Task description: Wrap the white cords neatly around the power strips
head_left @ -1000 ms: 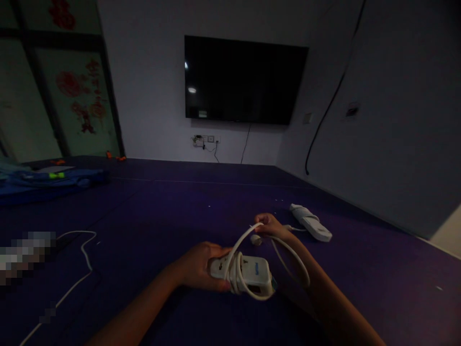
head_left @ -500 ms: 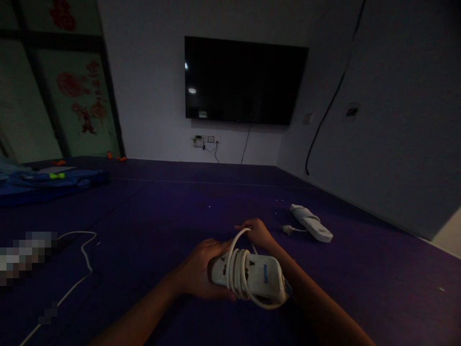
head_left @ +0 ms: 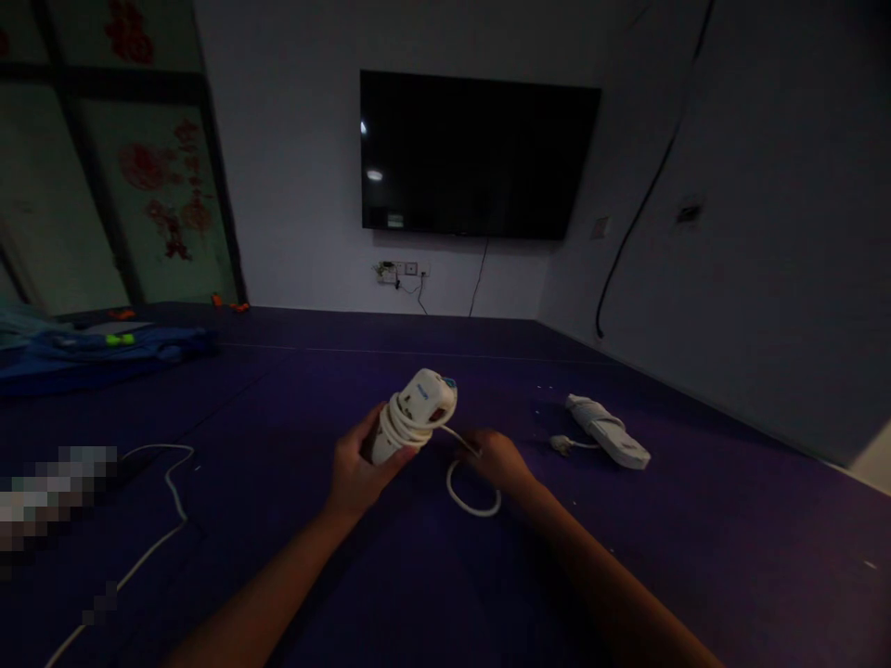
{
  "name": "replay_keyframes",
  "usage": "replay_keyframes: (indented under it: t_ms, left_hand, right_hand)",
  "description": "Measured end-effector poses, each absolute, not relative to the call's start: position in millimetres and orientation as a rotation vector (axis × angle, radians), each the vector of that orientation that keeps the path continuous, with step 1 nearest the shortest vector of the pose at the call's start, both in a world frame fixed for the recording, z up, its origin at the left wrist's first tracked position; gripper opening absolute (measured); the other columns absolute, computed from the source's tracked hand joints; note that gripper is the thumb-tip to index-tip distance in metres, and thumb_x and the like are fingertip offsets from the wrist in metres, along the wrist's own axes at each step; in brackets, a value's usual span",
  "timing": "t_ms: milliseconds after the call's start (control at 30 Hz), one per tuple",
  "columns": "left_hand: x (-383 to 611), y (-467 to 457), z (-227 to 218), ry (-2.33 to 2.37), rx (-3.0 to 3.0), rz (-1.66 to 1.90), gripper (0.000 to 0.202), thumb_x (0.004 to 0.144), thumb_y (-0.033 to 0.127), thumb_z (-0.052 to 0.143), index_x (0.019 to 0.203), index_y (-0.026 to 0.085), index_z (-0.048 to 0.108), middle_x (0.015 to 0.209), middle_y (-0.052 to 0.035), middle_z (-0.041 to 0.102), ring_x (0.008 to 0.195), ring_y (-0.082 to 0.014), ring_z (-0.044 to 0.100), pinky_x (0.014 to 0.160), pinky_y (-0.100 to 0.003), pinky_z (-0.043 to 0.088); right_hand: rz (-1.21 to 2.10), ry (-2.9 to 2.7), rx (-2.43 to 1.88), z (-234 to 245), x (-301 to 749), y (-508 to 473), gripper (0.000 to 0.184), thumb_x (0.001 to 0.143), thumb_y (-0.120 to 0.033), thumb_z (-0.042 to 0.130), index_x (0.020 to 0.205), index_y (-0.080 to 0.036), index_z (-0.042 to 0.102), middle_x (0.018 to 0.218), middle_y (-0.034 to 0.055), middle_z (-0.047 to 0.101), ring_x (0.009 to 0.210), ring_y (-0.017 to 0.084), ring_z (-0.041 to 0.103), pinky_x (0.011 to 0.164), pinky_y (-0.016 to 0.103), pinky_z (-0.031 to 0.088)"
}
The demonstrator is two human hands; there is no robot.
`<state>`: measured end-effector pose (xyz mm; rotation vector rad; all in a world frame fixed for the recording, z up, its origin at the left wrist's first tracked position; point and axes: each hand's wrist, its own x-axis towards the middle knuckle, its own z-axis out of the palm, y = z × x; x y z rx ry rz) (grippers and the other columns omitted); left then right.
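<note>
A white power strip (head_left: 426, 397) is gripped by my left hand (head_left: 357, 467), its far end tilted up and to the right. Several turns of its white cord (head_left: 396, 425) wrap round the strip's middle. From those turns the cord runs right to my right hand (head_left: 496, 461), whose fingers are closed on it. Below that hand a loose loop of cord (head_left: 473, 513) hangs over the purple floor. The plug end cannot be made out.
A second white power strip (head_left: 613, 434), cord wound round it, lies on the floor at right with its plug (head_left: 561, 445) beside it. At left are a blurred-out object (head_left: 56, 492), a white cable (head_left: 171, 482) and blue cloth (head_left: 139, 348). A television (head_left: 480, 158) hangs on the wall.
My left hand has turned the power strip, raising its far end up and left. My right hand has drawn the cord to the right side, and a loop now hangs beneath it.
</note>
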<state>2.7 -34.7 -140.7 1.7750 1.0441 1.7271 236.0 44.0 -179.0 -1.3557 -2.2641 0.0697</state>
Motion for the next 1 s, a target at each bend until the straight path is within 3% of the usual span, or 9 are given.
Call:
replay_keyframes:
  t_ms: [133, 233, 400, 633, 867, 1000]
  left_hand:
    - [-7, -19, -141, 1.255, 1.497, 1.901, 0.061, 0.063, 0.046, 0.071, 0.113, 0.014, 0.059, 0.109, -0.0114, 0.066, 0.099, -0.0246, 0.063, 0.088, -0.037, 0.049]
    - [-15, -12, -142, 1.332, 1.375, 2.004, 0.064, 0.063, 0.047, 0.070, 0.116, 0.012, 0.058, 0.109, -0.0128, 0.066, 0.099, -0.0253, 0.063, 0.087, -0.037, 0.049]
    - [-26, -6, -142, 1.438, 1.366, 2.107, 0.068, 0.061, 0.047, 0.072, 0.117, 0.012, 0.057, 0.112, -0.0148, 0.065, 0.100, -0.0264, 0.062, 0.088, -0.036, 0.048]
    - [-34, 1, -149, 1.546, 1.484, 2.165, 0.066, 0.064, 0.050, 0.069, 0.117, 0.012, 0.057, 0.109, -0.0136, 0.066, 0.097, -0.0251, 0.063, 0.085, -0.035, 0.049]
    - [-34, 2, -165, 1.730, 2.119, 2.042, 0.069, 0.065, 0.053, 0.068, 0.121, 0.016, 0.054, 0.102, -0.0127, 0.068, 0.089, -0.0251, 0.064, 0.083, -0.039, 0.048]
    - [-27, -5, -167, 1.635, 2.471, 1.959, 0.071, 0.067, 0.054, 0.066, 0.126, 0.019, 0.047, 0.101, -0.0113, 0.068, 0.088, -0.0246, 0.064, 0.080, -0.038, 0.047]
  right_hand:
    - [0.028, -2.301, -1.329, -178, 239, 47, 0.030, 0.089, -0.038, 0.043, 0.090, -0.018, 0.066, 0.083, 0.0068, 0.068, 0.077, 0.017, 0.063, 0.066, 0.025, 0.043]
    - [0.029, -2.320, -1.322, -181, 241, 49, 0.038, 0.094, -0.031, 0.032, 0.090, -0.016, 0.066, 0.085, 0.0083, 0.068, 0.082, 0.017, 0.063, 0.074, 0.027, 0.044]
    - [-0.153, -2.433, -1.279, -184, 239, 51, 0.029, 0.085, -0.021, 0.049, 0.111, -0.017, 0.062, 0.096, 0.0097, 0.066, 0.091, 0.020, 0.059, 0.080, 0.029, 0.043]
    - [-0.396, -2.428, -1.499, -176, 239, 53, 0.019, 0.085, -0.017, 0.050, 0.085, -0.019, 0.069, 0.088, 0.0091, 0.065, 0.089, 0.020, 0.055, 0.076, 0.030, 0.038]
    - [-0.543, -2.101, -1.973, -174, 271, 53, 0.027, 0.086, -0.011, 0.042, 0.085, -0.015, 0.069, 0.094, 0.0139, 0.065, 0.095, 0.025, 0.053, 0.074, 0.033, 0.035]
    - [-0.597, -1.875, -2.003, -174, 282, 51, 0.029, 0.085, -0.010, 0.041, 0.093, -0.015, 0.068, 0.096, 0.0144, 0.064, 0.093, 0.026, 0.054, 0.074, 0.035, 0.037]
